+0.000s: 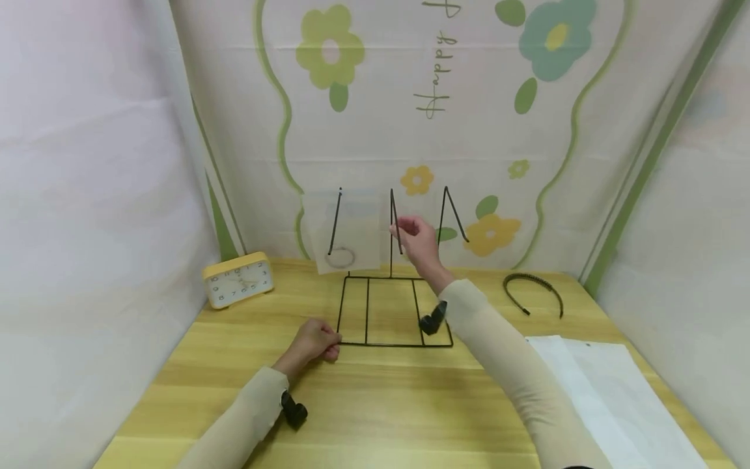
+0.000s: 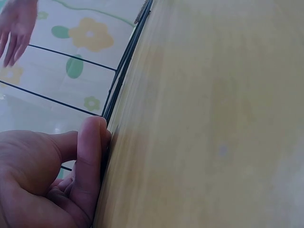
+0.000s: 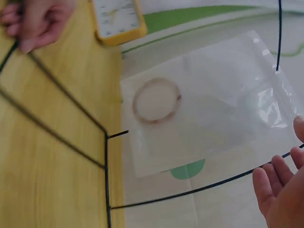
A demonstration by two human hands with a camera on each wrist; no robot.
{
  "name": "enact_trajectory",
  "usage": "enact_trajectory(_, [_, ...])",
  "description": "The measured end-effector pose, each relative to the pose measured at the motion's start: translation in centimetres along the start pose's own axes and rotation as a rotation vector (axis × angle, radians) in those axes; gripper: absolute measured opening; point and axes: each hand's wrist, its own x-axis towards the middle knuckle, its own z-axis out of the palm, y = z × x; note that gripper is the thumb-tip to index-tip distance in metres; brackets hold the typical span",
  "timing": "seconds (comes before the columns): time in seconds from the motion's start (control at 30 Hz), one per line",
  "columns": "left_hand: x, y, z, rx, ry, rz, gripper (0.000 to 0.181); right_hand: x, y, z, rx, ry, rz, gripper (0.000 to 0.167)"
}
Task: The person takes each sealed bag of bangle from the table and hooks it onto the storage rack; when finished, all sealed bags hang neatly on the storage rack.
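Note:
A black wire display rack [image 1: 398, 345] with three hooks on top stands on the wooden table. My left hand [image 1: 314, 340] pinches its front left corner between thumb and fingers, as the left wrist view shows closely. A clear plastic bag [image 1: 362, 225] hangs from the left hook, with a thin brownish ring [image 3: 178, 99] inside it. Beside the middle hook is my right hand [image 1: 420, 244], its fingers loosely bent and holding nothing. In the right wrist view these fingers [image 3: 264, 187] lie close to the middle upright; whether they touch it I cannot tell.
A yellow alarm clock [image 1: 239, 280] stands at the back left of the table. To the right lies a dark braided headband [image 1: 533, 279], and nearer on that side are white sheet-like bags [image 1: 615, 384]. A flowered cloth [image 1: 363, 137] hangs behind the rack.

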Motion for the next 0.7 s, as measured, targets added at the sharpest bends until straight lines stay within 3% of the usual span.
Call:
enact_trajectory(0.2, [-0.1,-0.3,0.0,-0.006,0.005,-0.026,0.009,-4.6,1.8,-4.4,-0.187,-0.121,-0.063,0.039])
enact_trajectory(0.37, [0.1,-0.1,0.2,-0.005,0.035,-0.030,0.009,-7.2,4.7,-9.4,-0.350,-0.164,-0.083,0.054])
enact_trajectory(0.43, [0.1,0.0,0.1,-0.016,0.046,-0.028,0.008,-7.9,6.0,-11.7,-0.445,-0.175,-0.050,0.062])
enact_trajectory(0.57, [0.0,0.1,-0.1,-0.045,0.035,-0.026,0.008,-9.2,8.2,-17.3,-0.760,-0.230,0.035,0.074])
enact_trajectory(0.7, [0.1,0.0,0.0,-0.058,0.011,-0.031,0.008,-11.1,10.2,-24.1,-0.976,-0.245,0.187,0.080])
